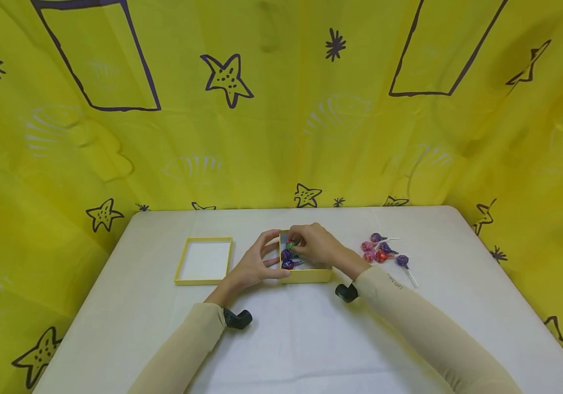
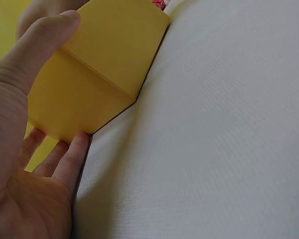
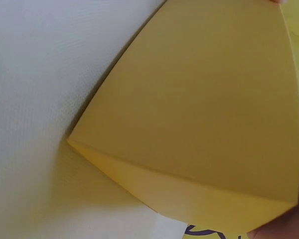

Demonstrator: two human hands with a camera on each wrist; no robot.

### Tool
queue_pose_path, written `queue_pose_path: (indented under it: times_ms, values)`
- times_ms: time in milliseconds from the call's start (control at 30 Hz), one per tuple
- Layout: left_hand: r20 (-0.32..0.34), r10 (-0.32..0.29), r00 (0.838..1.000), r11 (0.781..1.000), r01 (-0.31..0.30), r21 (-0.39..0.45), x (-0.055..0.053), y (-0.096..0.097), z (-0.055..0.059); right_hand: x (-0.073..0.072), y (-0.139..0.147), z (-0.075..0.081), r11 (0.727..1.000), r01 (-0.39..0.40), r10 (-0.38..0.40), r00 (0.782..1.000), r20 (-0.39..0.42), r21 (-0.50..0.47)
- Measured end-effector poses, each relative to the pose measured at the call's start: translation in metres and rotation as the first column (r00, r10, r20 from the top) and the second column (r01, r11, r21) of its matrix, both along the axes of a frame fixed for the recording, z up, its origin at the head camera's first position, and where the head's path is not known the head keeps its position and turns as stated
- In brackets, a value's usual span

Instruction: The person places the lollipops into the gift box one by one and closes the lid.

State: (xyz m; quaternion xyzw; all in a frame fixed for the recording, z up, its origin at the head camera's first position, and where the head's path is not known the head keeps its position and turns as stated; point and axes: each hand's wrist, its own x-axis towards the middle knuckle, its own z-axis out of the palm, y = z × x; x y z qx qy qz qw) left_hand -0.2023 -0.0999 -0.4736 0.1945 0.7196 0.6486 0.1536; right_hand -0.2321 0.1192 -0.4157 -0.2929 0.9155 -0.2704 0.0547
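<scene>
A yellow open-topped box [image 1: 306,276] stands near the middle of the table, with several lollipops [image 1: 287,265] in dark purple wrappers inside. My left hand [image 1: 250,266] grips the box at its left side, thumb at the front edge and fingers spread along the side. In the left wrist view, fingertips [image 2: 78,144] touch the yellow wall low down. Over the inside of the box, my right hand [image 1: 318,243] pinches a lollipop [image 1: 290,245] with a green and red wrapper. The box wall [image 3: 189,99] fills most of the right wrist view, hiding the box's contents there.
To the left lies a shallow yellow-rimmed lid [image 1: 205,261], its white inside facing up. Several loose lollipops [image 1: 382,255] in purple, pink and red wrappers lie right of the box. A yellow curtain [image 1: 271,137] hangs behind the white-covered table [image 1: 281,339].
</scene>
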Motion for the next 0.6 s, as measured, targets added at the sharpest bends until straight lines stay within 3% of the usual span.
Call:
queue_pose_path:
  times_ms: [200, 600]
  values:
    - [0.001, 0.001, 1.000, 1.000, -0.001, -0.013, -0.0003, 0.0004, 0.0002, 0.0031, -0.0032, -0.0024, 0.998, 0.057, -0.057, 0.998, 0.014, 0.008]
    - [-0.017, 0.001, 1.000, 1.000, -0.001, -0.012, -0.0014, 0.0003, -0.0028, 0.0041, -0.0081, -0.0074, 0.998, 0.060, -0.061, 0.997, -0.051, -0.013]
